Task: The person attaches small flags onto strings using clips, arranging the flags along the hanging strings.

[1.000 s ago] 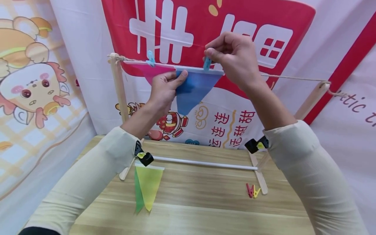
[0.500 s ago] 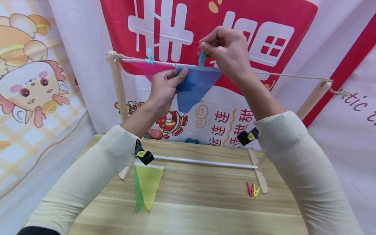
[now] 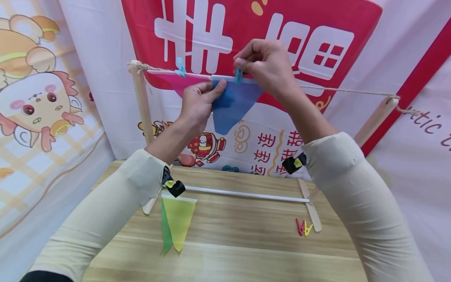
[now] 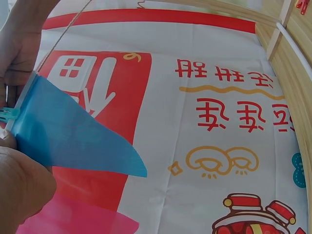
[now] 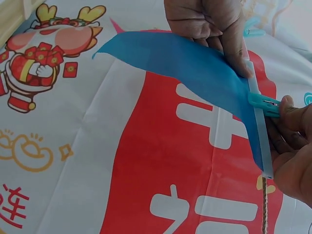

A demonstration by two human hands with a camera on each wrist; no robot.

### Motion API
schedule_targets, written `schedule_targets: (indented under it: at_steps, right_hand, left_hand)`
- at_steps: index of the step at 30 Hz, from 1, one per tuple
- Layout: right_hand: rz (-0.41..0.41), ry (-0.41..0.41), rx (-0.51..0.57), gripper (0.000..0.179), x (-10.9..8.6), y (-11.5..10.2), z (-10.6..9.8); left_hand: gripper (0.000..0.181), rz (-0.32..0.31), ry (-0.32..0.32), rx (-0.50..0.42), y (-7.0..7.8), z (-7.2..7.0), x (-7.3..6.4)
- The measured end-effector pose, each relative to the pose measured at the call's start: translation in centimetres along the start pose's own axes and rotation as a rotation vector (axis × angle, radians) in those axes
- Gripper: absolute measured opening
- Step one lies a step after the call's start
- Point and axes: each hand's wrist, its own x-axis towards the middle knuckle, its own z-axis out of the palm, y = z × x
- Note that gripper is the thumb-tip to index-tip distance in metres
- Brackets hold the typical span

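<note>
Head view shows your left hand (image 3: 198, 102) pinching the blue flag (image 3: 236, 105) by the top left corner, with the thumb on its front; the other fingertips are hidden. Your right hand (image 3: 269, 66) has thumb and forefinger closed on the handle end of a clip (image 3: 238, 76). The right wrist view shows that clip's mouth over the white strip along the flag's top edge; how tightly it bites, you cannot tell. Your other right fingers are bent close by the strip's right end, and whether they touch it is unclear.

The blue flag hangs along the string (image 3: 347, 91), point downward, between the left post (image 3: 141, 102) and the right post (image 3: 377, 121). Just beside its top left corner is the pink flag (image 3: 174, 81), with a second clip (image 3: 181, 67) on its top edge.

Below, on the worktop (image 3: 253, 243), a yellow flag (image 3: 179, 223) partly covers a green flag (image 3: 166, 235) toward the left edge. A red clip (image 3: 300, 227) and a yellow clip (image 3: 307, 229) lie side by side toward the right, and a white rod (image 3: 246, 194) runs near the back edge.
</note>
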Motion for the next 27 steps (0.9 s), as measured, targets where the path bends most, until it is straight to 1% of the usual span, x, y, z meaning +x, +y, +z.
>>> schedule_targets:
  at_steps: [7, 11, 16, 24, 27]
  right_hand:
    - [0.05, -0.068, -0.123, 0.034, 0.0, -0.1, -0.4]
    - [0.069, -0.12, -0.164, 0.039, -0.1, -0.2, -0.8]
    - [0.076, -0.16, -0.179, 0.043, -0.1, 0.0, -1.0]
    - [0.079, -0.19, -0.173, 0.045, -0.3, 0.2, -1.2]
    - [0.077, -0.193, -0.161, 0.049, -0.4, 0.3, -1.3]
  left_hand:
    - [0.047, -0.015, 0.003, -0.018, 0.0, 0.0, -0.1]
    - [0.047, -0.017, 0.005, -0.019, 0.0, 0.0, -0.2]
    - [0.049, -0.018, 0.008, 0.005, 0.0, 0.0, -0.2]
    - [0.053, -0.017, 0.006, 0.049, -0.4, -0.2, -0.4]
    - [0.053, -0.018, 0.006, 0.044, -0.4, -0.4, -0.4]
